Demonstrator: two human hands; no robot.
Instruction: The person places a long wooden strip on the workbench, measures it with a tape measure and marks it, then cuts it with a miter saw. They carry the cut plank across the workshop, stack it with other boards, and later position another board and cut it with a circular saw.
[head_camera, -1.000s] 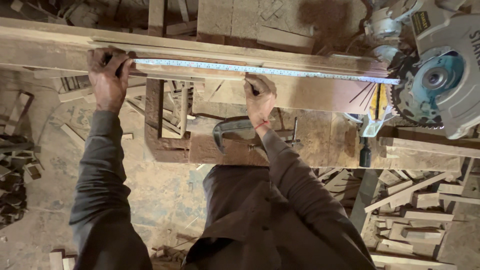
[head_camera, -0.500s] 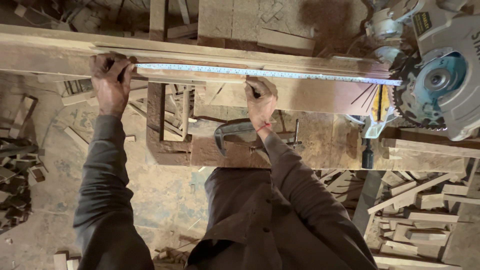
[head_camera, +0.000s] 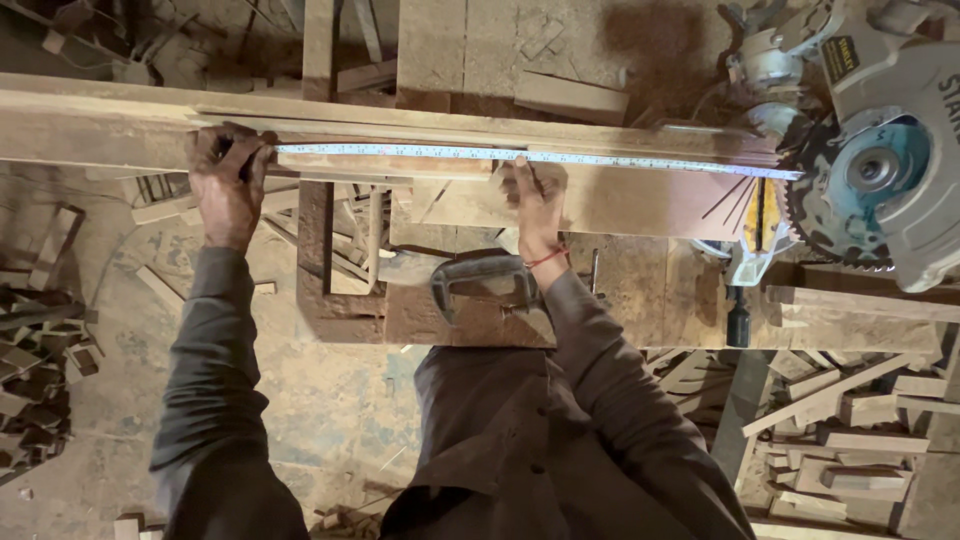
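Note:
A long wooden plank (head_camera: 100, 125) lies across the saw bench. A white tape measure blade (head_camera: 620, 160) runs along it from my left hand to the circular saw blade (head_camera: 830, 215) at the right. My left hand (head_camera: 228, 180) is closed on the tape measure's case at the plank's left part. My right hand (head_camera: 535, 200) presses on the plank just below the tape, near the middle; it seems to pinch a small dark pencil, though that is hard to make out. A red thread circles my right wrist.
A mitre saw (head_camera: 880, 150) with a blue hub stands at the right. A grey metal clamp handle (head_camera: 485, 285) sits on the bench (head_camera: 640, 300) in front of me. Wood offcuts (head_camera: 830, 420) litter the floor right and left (head_camera: 40, 370). Sawdust covers the ground.
Both hands have held their place on the plank and tape. The view has shifted slightly; nothing was picked up or let go.

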